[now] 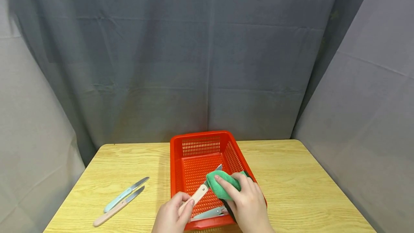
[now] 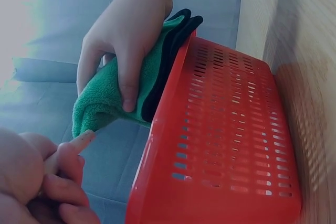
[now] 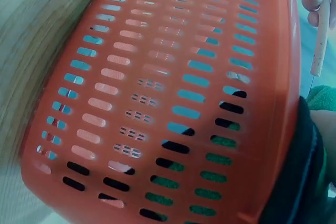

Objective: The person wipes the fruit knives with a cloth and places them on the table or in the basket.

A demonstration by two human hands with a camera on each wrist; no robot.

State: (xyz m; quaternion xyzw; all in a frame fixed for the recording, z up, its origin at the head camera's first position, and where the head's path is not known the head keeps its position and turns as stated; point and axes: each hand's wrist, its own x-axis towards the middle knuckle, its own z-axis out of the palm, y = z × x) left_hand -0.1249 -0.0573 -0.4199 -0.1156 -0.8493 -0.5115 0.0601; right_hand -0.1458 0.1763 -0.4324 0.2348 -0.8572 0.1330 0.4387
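My left hand [image 1: 174,213] grips the pale wooden handle of a knife [image 1: 198,194], held over the red plastic basket [image 1: 174,175] with its blade pointing up and to the right. A folded green cloth [image 1: 223,186] with a black edge is in my right hand [image 1: 249,200], wrapped over part of the blade so that only the tip shows beyond it. In the left wrist view the cloth [image 2: 105,98] hangs over the basket's rim, pinched between thumb and fingers. Below the hands, a knife with a light blue handle [image 1: 208,214] lies inside the basket near its front wall.
On the table's left side lie two more knives, one with a mint handle [image 1: 118,200] and one with a beige handle [image 1: 110,215], blades toward the back. Grey curtains [image 1: 155,64] hang behind the wooden table [image 1: 291,182] and along both sides.
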